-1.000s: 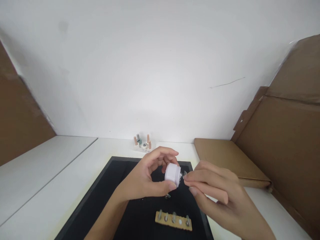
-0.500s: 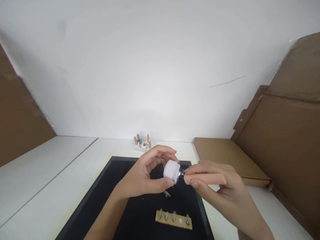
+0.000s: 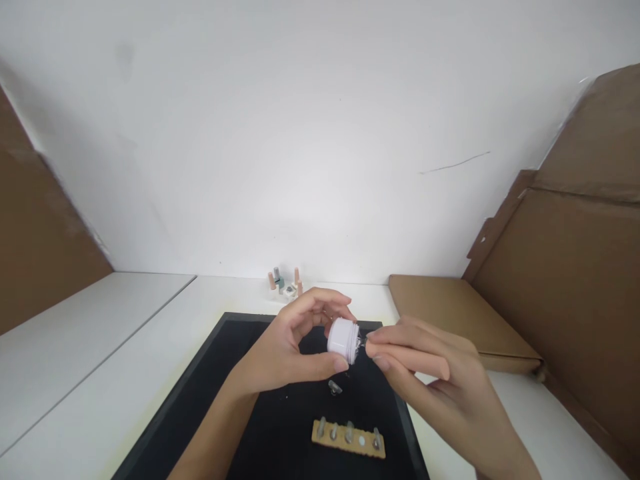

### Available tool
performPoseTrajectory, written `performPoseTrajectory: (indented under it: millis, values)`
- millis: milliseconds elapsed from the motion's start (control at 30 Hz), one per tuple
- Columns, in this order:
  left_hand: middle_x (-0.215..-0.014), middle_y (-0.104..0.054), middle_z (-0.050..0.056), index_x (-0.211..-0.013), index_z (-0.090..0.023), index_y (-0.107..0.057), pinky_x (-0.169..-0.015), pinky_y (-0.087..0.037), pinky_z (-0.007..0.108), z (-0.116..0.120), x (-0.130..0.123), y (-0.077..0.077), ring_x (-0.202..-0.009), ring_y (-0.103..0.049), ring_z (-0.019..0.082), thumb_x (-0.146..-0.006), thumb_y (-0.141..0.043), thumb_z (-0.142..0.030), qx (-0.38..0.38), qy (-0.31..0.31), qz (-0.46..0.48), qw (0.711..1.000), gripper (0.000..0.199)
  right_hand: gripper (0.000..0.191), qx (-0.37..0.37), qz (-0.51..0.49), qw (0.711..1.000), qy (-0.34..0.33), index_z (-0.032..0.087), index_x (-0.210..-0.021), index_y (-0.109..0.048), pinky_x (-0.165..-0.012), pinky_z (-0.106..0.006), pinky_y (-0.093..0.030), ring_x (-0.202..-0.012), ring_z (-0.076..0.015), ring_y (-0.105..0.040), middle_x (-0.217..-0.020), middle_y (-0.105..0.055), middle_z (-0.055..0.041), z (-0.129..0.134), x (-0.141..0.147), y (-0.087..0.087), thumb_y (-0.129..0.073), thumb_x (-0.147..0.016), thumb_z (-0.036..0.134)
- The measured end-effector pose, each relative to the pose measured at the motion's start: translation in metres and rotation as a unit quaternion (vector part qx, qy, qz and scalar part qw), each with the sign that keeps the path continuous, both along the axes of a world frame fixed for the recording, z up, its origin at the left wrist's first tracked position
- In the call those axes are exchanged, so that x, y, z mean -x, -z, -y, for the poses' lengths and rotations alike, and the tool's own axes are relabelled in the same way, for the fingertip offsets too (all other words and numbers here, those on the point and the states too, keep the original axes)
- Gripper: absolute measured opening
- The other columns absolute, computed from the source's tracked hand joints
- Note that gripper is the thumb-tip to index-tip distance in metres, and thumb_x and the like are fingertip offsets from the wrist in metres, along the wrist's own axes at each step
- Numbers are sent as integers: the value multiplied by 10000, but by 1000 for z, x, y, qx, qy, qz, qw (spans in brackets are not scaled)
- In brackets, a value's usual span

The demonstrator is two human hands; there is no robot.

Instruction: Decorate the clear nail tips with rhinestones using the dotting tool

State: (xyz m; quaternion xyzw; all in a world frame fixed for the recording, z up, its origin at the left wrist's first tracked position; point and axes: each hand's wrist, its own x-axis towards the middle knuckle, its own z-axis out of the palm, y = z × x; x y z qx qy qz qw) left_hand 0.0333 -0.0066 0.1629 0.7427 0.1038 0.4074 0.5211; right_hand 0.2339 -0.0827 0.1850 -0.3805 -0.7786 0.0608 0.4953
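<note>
My left hand (image 3: 300, 347) is closed around a small white jar (image 3: 343, 339), tipped on its side with its mouth facing right. My right hand (image 3: 440, 373) pinches a peach-coloured handle (image 3: 413, 360), whose dark, shiny end is at the jar's mouth. How far that end reaches inside cannot be made out. Below the hands, a wooden strip (image 3: 345, 449) bearing several clear nail-shaped pieces lies on the black mat (image 3: 280, 427). A small clear piece (image 3: 335, 387) lies on the mat beneath the jar.
Several small bottles with peach and grey caps (image 3: 285, 283) stand at the back by the white wall (image 3: 320, 147). A flat cardboard box (image 3: 460, 317) lies at the back right. Brown cardboard panels (image 3: 575, 267) rise at both sides.
The peach handle has tilted, its outer end moving slightly down and left, together with my right hand. My left hand and the jar have barely moved.
</note>
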Motion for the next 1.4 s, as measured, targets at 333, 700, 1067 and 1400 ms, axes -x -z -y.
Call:
performPoseTrajectory:
  millis: [333,700,1067,1400]
  values:
    - [-1061,-621,36,-1218,-282,-539,-868,-438,312,-1,0,1,-975,-562,174,-745,-768,-137,-5,-8,4,1000,545,140,72,-5,997,-13,212,-772,-650,-524,-245,-456,-599,-130,-613,-750,-704,-11,-2,0,4,-568,-884,193]
    - [-1105,-651,68,-1216,-260,-529,-880,-441,358,0,2,0,-994,-591,210,-756,-758,-157,-3,-14,-8,1000,523,212,38,-93,995,-26,227,-685,-695,-536,-229,-487,-627,-127,-647,-745,-722,2,-7,1,3,-598,-866,174]
    - [-1104,-656,73,-1203,-249,-538,-873,-441,349,0,2,-1,-996,-593,208,-771,-750,-165,10,-20,0,1000,489,151,96,-28,995,-25,216,-761,-659,-525,-247,-434,-592,-124,-590,-721,-685,0,-4,2,4,-574,-884,198]
    - [-1121,-656,86,-1210,-241,-525,-865,-441,359,-1,2,0,-998,-607,217,-788,-724,-150,2,-16,-7,1000,475,210,49,-156,986,-36,214,-680,-710,-423,-188,-423,-532,-90,-586,-715,-713,-1,-9,3,5,-608,-863,198]
